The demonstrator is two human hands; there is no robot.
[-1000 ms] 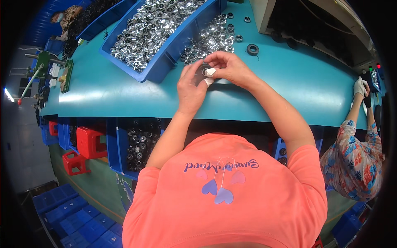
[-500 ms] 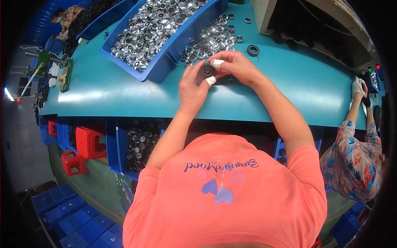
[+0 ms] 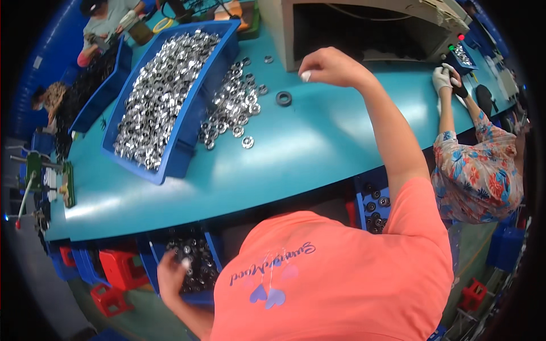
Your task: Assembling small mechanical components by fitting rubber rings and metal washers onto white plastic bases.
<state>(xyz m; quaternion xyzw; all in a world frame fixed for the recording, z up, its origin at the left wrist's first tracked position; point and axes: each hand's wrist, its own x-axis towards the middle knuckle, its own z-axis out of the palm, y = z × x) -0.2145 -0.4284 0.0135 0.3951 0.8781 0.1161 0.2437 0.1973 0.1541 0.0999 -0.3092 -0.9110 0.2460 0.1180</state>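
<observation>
1. Black wheels (image 3: 199,258) fill the lower blue bin (image 3: 214,250) under the table edge; left hand (image 3: 172,275) is at this bin's left side. Contact with wheels: cannot tell.
2. Left grip: fingers bent, thumb standing partly apart from them, white wrap on thumb. Whether anything is held: cannot tell.
3. Left forearm angles up and leftward from the lower edge.
4. Right hand (image 3: 331,67) raised before the beige machine (image 3: 276,28), wrist bent, fingers curled loosely toward the wrapped thumb. Contents of grip, if any: hidden.
5. Black ring (image 3: 284,104) lies flat on teal table (image 3: 273,165), left of and below right hand.
6. Large blue tray (image 3: 196,119): heaped with silver pieces (image 3: 165,91); more lie loose beside its right wall.
7. Right-hand blue bin (image 3: 360,207), below table: further black wheels.
</observation>
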